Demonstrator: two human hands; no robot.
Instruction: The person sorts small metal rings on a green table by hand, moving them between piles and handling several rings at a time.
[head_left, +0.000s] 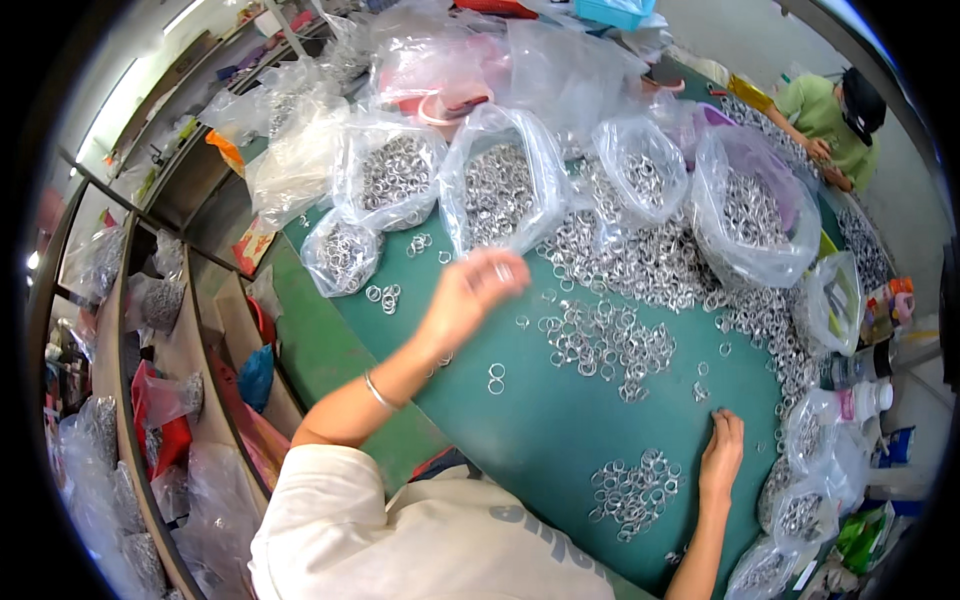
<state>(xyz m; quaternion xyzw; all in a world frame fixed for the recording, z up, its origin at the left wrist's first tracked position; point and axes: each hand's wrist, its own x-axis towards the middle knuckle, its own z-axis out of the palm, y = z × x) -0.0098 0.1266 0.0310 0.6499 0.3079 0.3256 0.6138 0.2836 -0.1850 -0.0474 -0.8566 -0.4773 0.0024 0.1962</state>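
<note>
My left hand (480,288), a bracelet at its wrist, hovers over the green table (470,440) before an open clear bag (500,185) filled with small silver metal rings. Motion smears its fingers, and a shiny spot shows near them; whether they hold a ring cannot be made out. On the table's right part rests my right hand (722,452), fingers drawn together, what is in them hidden. Loose rings (610,340) spread between the hands. A smaller ring pile (636,492) lies left of my right wrist, and two rings (496,378) lie below my left hand.
A big heap of metal parts (640,262) covers the table's far side. More open bags (390,180) of rings line the back. Shelves (150,330) with bags stand at left. A person in green (825,130) works at the far right. A white bottle (868,402) stands at right.
</note>
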